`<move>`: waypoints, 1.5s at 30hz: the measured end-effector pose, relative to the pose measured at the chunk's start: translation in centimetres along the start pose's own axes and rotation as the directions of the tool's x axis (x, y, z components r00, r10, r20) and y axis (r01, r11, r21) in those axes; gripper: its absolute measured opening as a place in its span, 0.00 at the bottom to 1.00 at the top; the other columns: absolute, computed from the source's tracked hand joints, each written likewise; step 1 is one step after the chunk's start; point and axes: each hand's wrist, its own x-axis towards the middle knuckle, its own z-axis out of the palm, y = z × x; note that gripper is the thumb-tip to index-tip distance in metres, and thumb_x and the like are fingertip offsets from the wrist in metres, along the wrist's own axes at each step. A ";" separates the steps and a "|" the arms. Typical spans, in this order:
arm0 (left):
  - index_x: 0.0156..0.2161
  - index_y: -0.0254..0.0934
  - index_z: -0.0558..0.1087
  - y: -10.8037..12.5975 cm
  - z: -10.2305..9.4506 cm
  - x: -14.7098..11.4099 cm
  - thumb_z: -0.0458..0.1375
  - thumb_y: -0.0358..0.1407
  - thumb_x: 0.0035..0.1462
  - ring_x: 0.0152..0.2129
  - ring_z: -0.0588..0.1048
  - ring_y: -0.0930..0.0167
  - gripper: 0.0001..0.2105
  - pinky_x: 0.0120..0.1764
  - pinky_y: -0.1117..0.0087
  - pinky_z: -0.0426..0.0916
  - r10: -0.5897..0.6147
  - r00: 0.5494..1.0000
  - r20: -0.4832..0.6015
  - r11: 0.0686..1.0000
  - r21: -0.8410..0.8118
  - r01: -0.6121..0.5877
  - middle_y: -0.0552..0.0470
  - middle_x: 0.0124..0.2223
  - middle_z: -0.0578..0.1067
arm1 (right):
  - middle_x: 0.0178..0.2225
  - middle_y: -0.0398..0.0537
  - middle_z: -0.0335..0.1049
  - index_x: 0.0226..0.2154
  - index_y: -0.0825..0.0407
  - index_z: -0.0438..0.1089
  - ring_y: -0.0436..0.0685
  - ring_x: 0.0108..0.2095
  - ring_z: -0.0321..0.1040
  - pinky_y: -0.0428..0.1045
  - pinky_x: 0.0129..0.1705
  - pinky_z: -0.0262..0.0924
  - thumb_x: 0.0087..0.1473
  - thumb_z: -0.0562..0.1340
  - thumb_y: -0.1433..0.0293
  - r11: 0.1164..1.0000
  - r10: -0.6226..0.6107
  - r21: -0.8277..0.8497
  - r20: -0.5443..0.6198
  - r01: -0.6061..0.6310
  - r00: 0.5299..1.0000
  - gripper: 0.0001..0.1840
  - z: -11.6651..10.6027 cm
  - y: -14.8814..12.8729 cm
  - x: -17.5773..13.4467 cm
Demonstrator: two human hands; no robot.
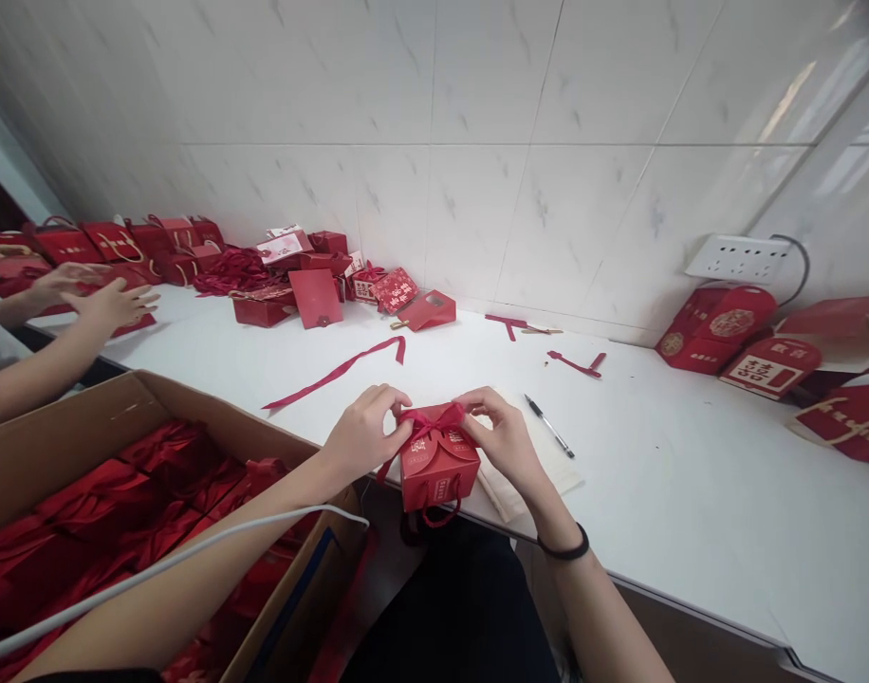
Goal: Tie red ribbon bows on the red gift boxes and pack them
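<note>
A small workshop — white counter [691,474], carton [71,432] of red boxes [100,493], loose ribbon [335,371].

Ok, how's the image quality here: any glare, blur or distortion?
Head view: bright glare streaks the glossy tiled wall at upper right; head view: lines slant toward the edges, likely wide-angle distortion; head view: the red box looks fairly clear, another person's hands at far left softer.
</note>
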 end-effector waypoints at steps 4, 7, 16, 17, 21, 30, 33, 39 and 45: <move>0.32 0.36 0.66 0.1 -0.3 -0.3 0.52 0.30 0.50 0.25 0.69 0.74 0.02 0.31 0.72 0.66 -0.064 0.998 0.020 0.998 -0.007 0.064 0.55 0.27 0.69 | 0.29 0.44 0.69 0.29 0.51 0.66 0.54 0.32 0.66 0.50 0.36 0.60 0.50 0.55 0.72 0.989 -0.021 -0.151 -0.072 0.010 0.997 0.05 0.5 -0.5 0.2; 0.33 0.36 0.66 0.4 -0.4 -0.5 0.52 0.30 0.50 0.24 0.69 0.75 0.04 0.29 0.73 0.66 -0.096 0.991 0.097 0.990 -0.090 0.105 0.56 0.27 0.69 | 0.30 0.45 0.70 0.33 0.51 0.65 0.54 0.32 0.67 0.50 0.36 0.61 0.49 0.55 0.72 0.981 -0.019 -0.196 -0.102 -0.002 0.995 0.07 0.8 -0.5 -0.1; 0.33 0.36 0.66 0.5 -0.4 -0.6 0.50 0.28 0.51 0.25 0.69 0.75 0.04 0.31 0.73 0.65 -0.074 0.985 0.153 0.976 -0.190 0.103 0.55 0.30 0.69 | 0.35 0.45 0.70 0.34 0.51 0.66 0.54 0.35 0.66 0.50 0.39 0.61 0.50 0.52 0.73 0.994 0.018 -0.105 -0.034 -0.021 0.999 0.10 0.7 -0.5 -0.5; 0.33 0.36 0.66 0.6 -0.4 -0.5 0.49 0.28 0.51 0.25 0.69 0.75 0.05 0.30 0.74 0.65 -0.086 0.985 0.149 0.976 -0.186 0.113 0.55 0.30 0.69 | 0.35 0.45 0.70 0.35 0.51 0.67 0.53 0.36 0.66 0.49 0.38 0.61 0.50 0.52 0.73 0.995 0.038 -0.090 -0.027 -0.040 0.999 0.10 0.7 -0.5 -0.4; 0.31 0.36 0.64 1.0 -0.5 -0.3 0.49 0.29 0.52 0.24 0.67 0.76 0.02 0.30 0.73 0.64 -0.099 0.985 0.144 0.968 -0.216 0.129 0.55 0.30 0.67 | 0.34 0.44 0.70 0.33 0.51 0.67 0.53 0.35 0.66 0.49 0.37 0.60 0.51 0.52 0.72 0.995 0.079 -0.056 -0.016 -0.079 0.997 0.08 0.8 -0.7 -0.4; 0.28 0.35 0.68 -0.8 -2.2 0.7 0.53 0.36 0.52 0.34 0.68 0.70 0.07 0.38 0.68 0.65 -0.040 0.889 0.456 0.753 -0.571 0.327 0.48 0.37 0.69 | 0.32 0.45 0.69 0.29 0.52 0.66 0.54 0.33 0.65 0.49 0.35 0.60 0.51 0.55 0.69 0.985 0.147 0.082 0.043 -0.150 0.988 0.06 0.5 -0.1 -0.3; 0.28 0.35 0.69 -0.6 -2.4 1.2 0.54 0.38 0.52 0.33 0.69 0.70 0.08 0.38 0.68 0.65 -0.089 0.882 0.464 0.748 -0.553 0.366 0.48 0.36 0.70 | 0.32 0.45 0.68 0.30 0.52 0.66 0.54 0.34 0.65 0.49 0.35 0.60 0.49 0.55 0.70 0.984 0.151 0.094 0.033 -0.154 0.988 0.05 0.6 0.1 -0.3; 0.31 0.34 0.69 -0.1 -2.8 1.8 0.57 0.39 0.50 0.28 0.68 0.73 0.09 0.31 0.71 0.64 -0.083 0.827 0.557 0.704 -0.554 0.444 0.51 0.32 0.71 | 0.33 0.44 0.68 0.30 0.52 0.66 0.54 0.35 0.64 0.49 0.36 0.58 0.47 0.55 0.72 0.991 0.129 0.040 0.036 -0.131 0.991 0.06 0.6 0.1 -0.3; 0.29 0.33 0.69 -0.3 -2.7 1.9 0.56 0.42 0.50 0.18 0.61 0.80 0.12 0.21 0.75 0.57 -0.154 0.805 0.573 0.695 -0.517 0.500 0.50 0.35 0.69 | 0.31 0.45 0.68 0.29 0.52 0.66 0.54 0.34 0.64 0.49 0.35 0.59 0.50 0.56 0.69 0.983 0.140 0.108 0.068 -0.146 0.988 0.05 0.2 0.2 -0.2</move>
